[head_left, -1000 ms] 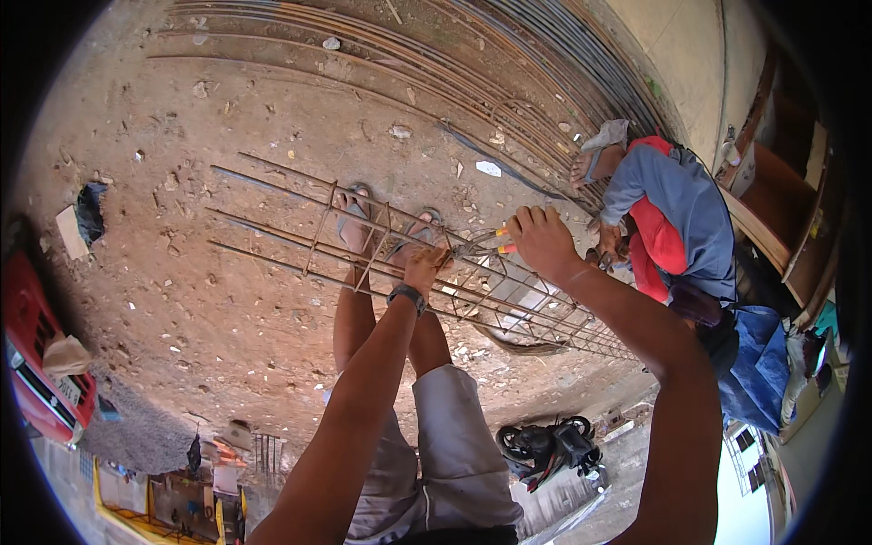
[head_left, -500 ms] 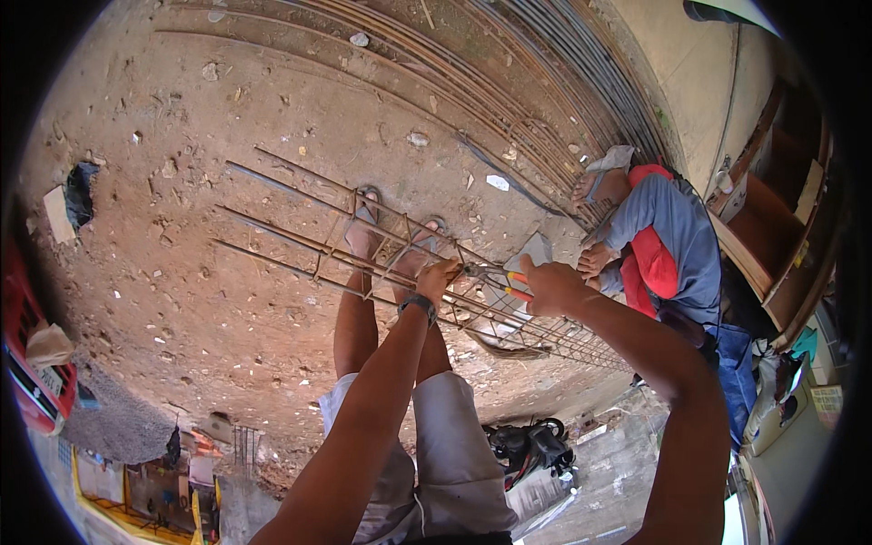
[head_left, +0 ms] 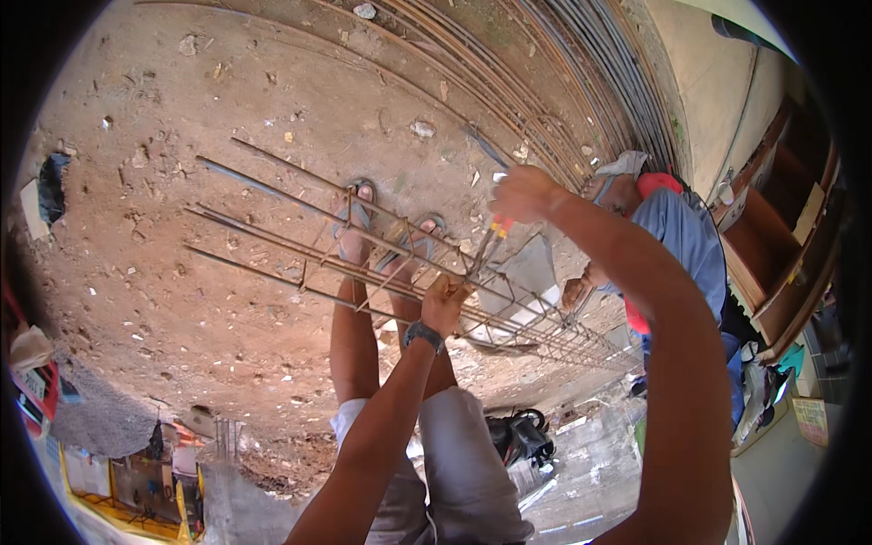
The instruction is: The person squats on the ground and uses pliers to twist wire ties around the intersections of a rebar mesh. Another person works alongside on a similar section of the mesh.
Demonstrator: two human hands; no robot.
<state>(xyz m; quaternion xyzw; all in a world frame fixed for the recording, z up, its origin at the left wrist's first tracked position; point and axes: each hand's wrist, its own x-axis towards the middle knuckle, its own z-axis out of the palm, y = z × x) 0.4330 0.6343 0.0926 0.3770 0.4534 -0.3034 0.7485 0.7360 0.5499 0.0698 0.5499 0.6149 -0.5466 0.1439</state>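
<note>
A long rebar cage (head_left: 318, 257) of rusty bars and square stirrups stretches from mid-left to the lower right, over my feet. My left hand (head_left: 445, 303) is closed at one of its bars, near a stirrup; whether a tie wire is pinched in the fingers is too small to tell. My right hand (head_left: 529, 193), raised above and to the right, is closed round the handles of steel pincers (head_left: 487, 247) with red and yellow grips. Their jaws point down to the cage just beside my left fingers.
A co-worker in blue trousers (head_left: 677, 236) sits at the right, one hand (head_left: 574, 292) at the cage's far part. Long steel bars (head_left: 509, 82) lie behind on the dirt. A grey slab (head_left: 527, 272) lies beyond the cage. A motorcycle (head_left: 520, 438) stands lower right.
My right hand has swung up and back, turning the pincers from nearly level to steep. My left hand stays at the cage. The co-worker's hand has come to the cage.
</note>
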